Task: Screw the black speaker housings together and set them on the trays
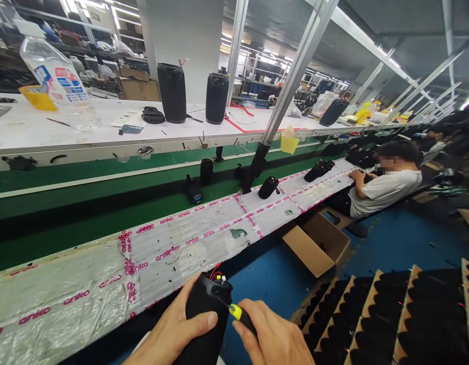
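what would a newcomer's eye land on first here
Probably the black cylinder at bottom centre, in the left hand's grip, with red wires at its upper end and a yellow-and-black tool held to it in the right hand's grip. Next, the pink-lettered tape crossing the plastic-covered surface from lower left, and the rows of black pieces at lower right.

A black cylindrical speaker housing (208, 342) tilts in the left hand (177, 324), red wires (215, 270) rising from its top; a yellow-and-black-handled tool (236, 312) slants toward its upper side.
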A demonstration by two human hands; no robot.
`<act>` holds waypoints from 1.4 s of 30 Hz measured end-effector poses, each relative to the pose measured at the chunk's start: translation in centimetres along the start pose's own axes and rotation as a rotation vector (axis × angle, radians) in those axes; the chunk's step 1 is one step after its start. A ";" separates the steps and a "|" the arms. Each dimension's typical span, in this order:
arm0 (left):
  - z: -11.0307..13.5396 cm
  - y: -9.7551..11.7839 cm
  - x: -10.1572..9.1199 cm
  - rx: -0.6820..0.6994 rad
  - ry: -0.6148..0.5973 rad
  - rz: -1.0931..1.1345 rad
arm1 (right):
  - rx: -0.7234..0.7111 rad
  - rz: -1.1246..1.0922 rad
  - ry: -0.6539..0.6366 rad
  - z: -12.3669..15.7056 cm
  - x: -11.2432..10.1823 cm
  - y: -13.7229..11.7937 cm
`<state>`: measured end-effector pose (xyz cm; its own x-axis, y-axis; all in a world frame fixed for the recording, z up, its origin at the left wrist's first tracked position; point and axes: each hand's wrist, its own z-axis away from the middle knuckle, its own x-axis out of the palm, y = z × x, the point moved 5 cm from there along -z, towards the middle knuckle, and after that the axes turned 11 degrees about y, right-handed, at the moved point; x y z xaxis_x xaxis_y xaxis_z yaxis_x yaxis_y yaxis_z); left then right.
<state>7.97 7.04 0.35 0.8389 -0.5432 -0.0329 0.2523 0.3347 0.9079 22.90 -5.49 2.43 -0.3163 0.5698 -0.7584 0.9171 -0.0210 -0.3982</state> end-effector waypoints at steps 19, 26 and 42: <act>-0.4 -1.5 -0.4 0.126 -0.063 -0.271 | -0.215 0.274 -0.105 0.3 0.2 -0.3; 0.5 -1.3 0.0 0.051 0.058 -0.497 | -0.263 0.386 -0.234 1.5 0.7 -0.7; -0.1 -2.1 0.4 0.091 -0.098 -0.386 | -0.168 0.477 -0.217 1.8 0.8 -1.2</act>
<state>7.86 6.22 -1.64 0.6399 -0.6878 -0.3427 0.4922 0.0244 0.8701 21.14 -6.51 1.39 0.1176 0.3465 -0.9307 0.9915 -0.0941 0.0902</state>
